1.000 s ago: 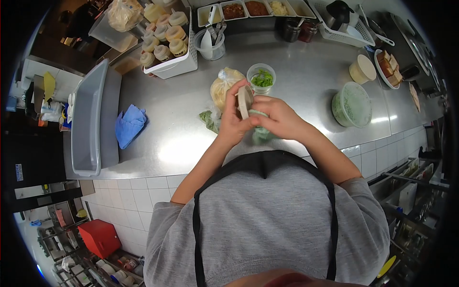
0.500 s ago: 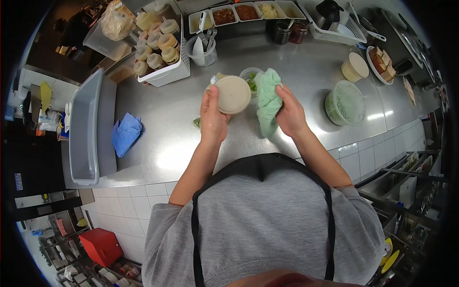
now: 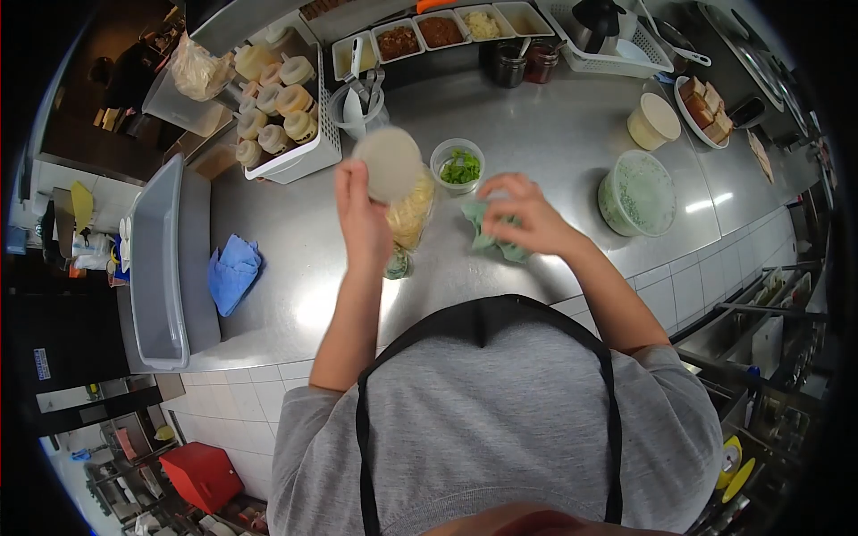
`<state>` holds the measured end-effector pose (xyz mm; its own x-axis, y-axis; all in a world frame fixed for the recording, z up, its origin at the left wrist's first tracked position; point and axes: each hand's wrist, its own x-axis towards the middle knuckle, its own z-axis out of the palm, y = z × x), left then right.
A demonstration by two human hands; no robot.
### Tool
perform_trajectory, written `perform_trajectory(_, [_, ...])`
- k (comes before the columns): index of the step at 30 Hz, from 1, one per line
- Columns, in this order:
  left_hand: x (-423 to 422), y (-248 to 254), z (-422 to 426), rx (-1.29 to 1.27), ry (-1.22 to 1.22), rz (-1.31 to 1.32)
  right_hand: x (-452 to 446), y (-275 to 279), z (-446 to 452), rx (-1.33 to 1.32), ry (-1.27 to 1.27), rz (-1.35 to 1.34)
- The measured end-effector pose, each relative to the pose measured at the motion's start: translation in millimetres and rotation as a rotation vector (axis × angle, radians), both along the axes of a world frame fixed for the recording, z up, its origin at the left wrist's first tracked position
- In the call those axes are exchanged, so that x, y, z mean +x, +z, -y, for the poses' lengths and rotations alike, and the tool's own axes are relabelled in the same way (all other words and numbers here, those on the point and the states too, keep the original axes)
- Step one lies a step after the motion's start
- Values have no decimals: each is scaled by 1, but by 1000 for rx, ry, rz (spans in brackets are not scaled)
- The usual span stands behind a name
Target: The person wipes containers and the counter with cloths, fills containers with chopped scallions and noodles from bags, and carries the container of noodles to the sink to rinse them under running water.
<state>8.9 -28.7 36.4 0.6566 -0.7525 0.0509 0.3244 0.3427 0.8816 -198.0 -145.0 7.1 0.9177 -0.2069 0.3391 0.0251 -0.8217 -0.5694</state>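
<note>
My left hand [image 3: 365,219] grips a round beige lid [image 3: 390,165], raised above the counter and slightly blurred. Whether a tub sits beneath it, I cannot tell. Partly behind that hand lies a clear bag of yellow shreds [image 3: 411,213], with a small green bundle [image 3: 398,263] near its lower end. My right hand [image 3: 527,219] hovers with fingers apart and curved over a crumpled light green cloth [image 3: 487,234] on the counter. Beyond the cloth stands a small clear tub [image 3: 457,165] holding chopped green leaves.
Left are a grey bin [image 3: 174,268], a blue cloth [image 3: 235,274] and a white basket of squeeze bottles [image 3: 308,156]. A utensil tub [image 3: 357,112] stands behind the lid. Right are a frosted tub [image 3: 637,194], a cream tub [image 3: 653,121] and a dish of bread [image 3: 704,112].
My left hand has moved left with the lid, uncovering the bag and the leaf tub. My right hand has lowered the green cloth onto the counter and loosened its fingers.
</note>
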Motion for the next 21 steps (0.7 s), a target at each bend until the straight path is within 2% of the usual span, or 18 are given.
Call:
perform_trajectory(1, [15,-2,9,6,46,177,6,-8,11,84,-187,111])
perform_trajectory(2, [29,-5,22,1,47,180,10,-14,21,167,-373,225])
perform_trajectory(3, [43,-9,38,69,133,700,17,-17,28,163,-375,232])
perform_trajectory(4, [51,-12,53,136,221,1222,25,-18,34,312,-444,101])
perform_trajectory(5, [54,-18,67,128,220,1228,32,-19,38,460,-511,-30])
perform_trajectory(6, [52,-24,81,191,173,1312,38,-24,41,459,-517,-22])
perform_trajectory(8, [49,-37,108,246,121,1398,47,-37,47,355,-543,14])
perform_trajectory(10, [48,-57,133,251,32,1481,46,-44,56,419,-554,39])
perform_trajectory(12, [50,-85,152,293,-58,1475,35,-47,66,318,-551,2])
perform_trajectory(15, [57,-107,162,432,-242,1674,17,-30,90,288,-625,-41])
perform_trajectory(16, [57,-103,162,431,-244,1674,16,-25,101,289,-627,-41])
perform_trajectory(18, [56,-97,158,512,-218,1464,18,-20,124,279,-704,113])
perform_trajectory(21, [60,-103,161,483,-192,1323,44,-22,159,193,-722,243])
